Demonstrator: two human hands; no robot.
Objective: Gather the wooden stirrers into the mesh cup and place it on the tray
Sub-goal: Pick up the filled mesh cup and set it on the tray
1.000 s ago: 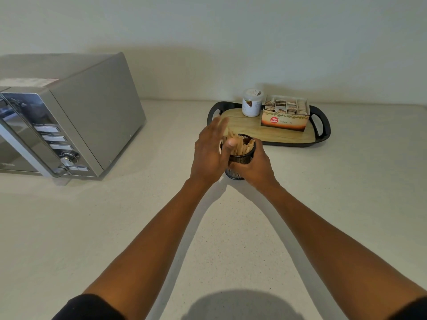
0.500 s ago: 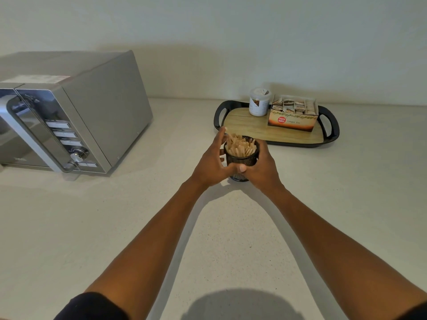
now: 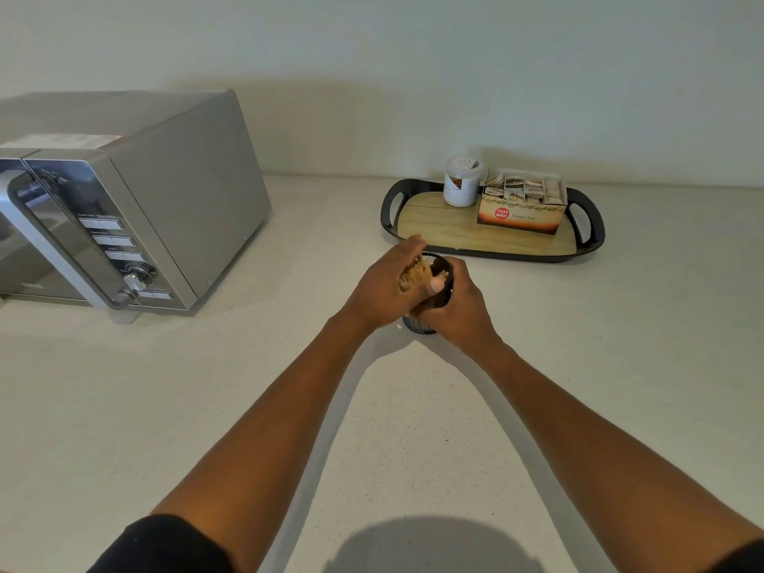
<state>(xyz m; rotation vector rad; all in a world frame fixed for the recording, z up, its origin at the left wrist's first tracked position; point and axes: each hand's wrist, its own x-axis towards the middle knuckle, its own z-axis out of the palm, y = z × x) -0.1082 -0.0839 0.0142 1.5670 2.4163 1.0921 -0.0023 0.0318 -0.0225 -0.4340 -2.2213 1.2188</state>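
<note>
L hand fingers curl round a bundle of thin wooden stirrers at the mouth of the round black mesh cup; R hand wraps the cup's wall. Cup sits on the matte speckled counter, just in front of the oval black-rimmed, wood-grain tray, not on it.

A silver microwave is set at the counter's left edge, while a white-lidded jar and an open box of ginger tea are placed touching near the back edge.
</note>
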